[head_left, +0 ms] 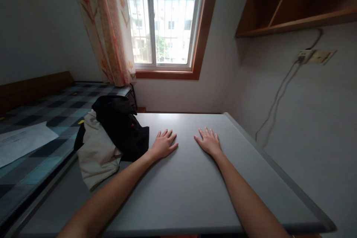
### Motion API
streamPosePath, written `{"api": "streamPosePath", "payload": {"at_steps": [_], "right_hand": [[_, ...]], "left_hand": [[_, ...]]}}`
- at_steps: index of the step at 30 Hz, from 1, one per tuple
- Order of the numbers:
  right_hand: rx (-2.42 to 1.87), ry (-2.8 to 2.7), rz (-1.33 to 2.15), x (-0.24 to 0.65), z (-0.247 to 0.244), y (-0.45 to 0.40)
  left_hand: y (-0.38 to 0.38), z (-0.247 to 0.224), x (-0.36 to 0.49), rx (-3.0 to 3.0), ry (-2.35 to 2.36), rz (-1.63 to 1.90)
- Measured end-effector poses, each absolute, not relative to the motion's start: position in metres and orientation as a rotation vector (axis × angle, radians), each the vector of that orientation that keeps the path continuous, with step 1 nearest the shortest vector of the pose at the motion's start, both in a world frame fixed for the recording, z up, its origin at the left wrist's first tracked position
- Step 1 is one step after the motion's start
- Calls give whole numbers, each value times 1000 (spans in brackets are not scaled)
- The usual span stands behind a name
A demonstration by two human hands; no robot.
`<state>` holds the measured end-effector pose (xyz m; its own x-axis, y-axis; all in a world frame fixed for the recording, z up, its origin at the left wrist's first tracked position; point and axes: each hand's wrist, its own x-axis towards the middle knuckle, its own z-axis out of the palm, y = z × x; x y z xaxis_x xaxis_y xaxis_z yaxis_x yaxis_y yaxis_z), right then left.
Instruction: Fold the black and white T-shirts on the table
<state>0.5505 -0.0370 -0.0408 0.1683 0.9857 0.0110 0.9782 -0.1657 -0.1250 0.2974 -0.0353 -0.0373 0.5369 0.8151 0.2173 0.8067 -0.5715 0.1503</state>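
My left hand lies flat on the grey-white table, its fingers spread and nothing in it. To its right, my right hand also rests palm down on the tabletop with fingers apart, holding nothing. A bare stretch of table separates the two hands. Just left of my left hand is a crumpled black cloth, which partly covers a cream cloth on the table's left side. Neither hand touches the cloths.
A bed with a checked cover stands along the left, with a paper sheet on it. Behind the table are a curtain and a window. A wooden shelf and a socket with a cable are on the right wall.
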Motion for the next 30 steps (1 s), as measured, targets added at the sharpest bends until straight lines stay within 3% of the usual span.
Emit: {"api": "streamPosePath", "payload": {"at_steps": [6, 12, 18, 24, 30], "right_hand": [[-2334, -1976, 102, 551, -41, -37], [-2328, -1971, 84, 552, -43, -36], [-2265, -1982, 31, 554, -45, -38], [-2256, -1987, 43, 556, -47, -38], [-2131, -1907, 97, 559, -47, -36]], "left_hand": [[-43, 28, 293, 2805, 1408, 660], [-45, 103, 238, 2583, 2132, 1219], [-25, 97, 177, 2196, 2590, 964], [-21, 92, 186, 2371, 2455, 805], [-29, 101, 230, 2483, 1603, 1154]]}}
